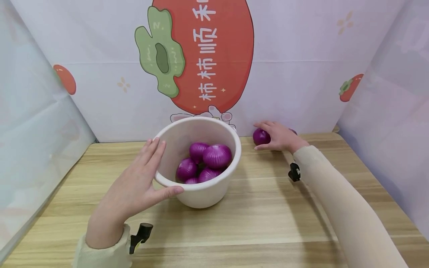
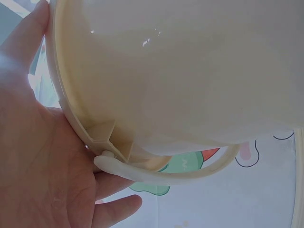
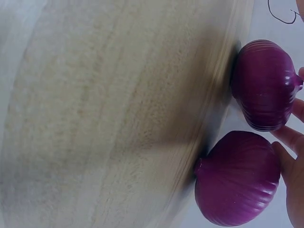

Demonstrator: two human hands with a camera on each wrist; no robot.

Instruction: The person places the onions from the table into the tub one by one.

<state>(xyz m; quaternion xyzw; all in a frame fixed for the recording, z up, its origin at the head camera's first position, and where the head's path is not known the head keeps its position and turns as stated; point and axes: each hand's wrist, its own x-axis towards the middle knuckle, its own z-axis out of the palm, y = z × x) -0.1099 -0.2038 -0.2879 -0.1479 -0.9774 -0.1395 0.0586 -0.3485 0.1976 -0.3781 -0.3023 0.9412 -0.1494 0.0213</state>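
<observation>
A white bucket (image 1: 207, 195) with several purple onions (image 1: 217, 156) inside stands on the table, tilted toward me. My left hand (image 1: 130, 190) rests against its left rim, fingertips over the edge and thumb along the front. In the left wrist view the palm lies by the rim, near the bucket's handle (image 2: 166, 177). At the back wall, my right hand (image 1: 281, 137) reaches over a purple onion (image 1: 261, 137), fingers spread and thumb apart. The right wrist view shows two onions, an upper one (image 3: 264, 85) and a lower one (image 3: 240, 180), beside the fingers.
The wood-grain table (image 1: 261, 223) ends at a printed cloth wall (image 1: 295, 74) behind the bucket. More cloth hangs at the left (image 1: 33, 111) and right (image 1: 392, 111) sides. Each wrist wears a small black mount, such as the one (image 1: 294, 172) on the right sleeve.
</observation>
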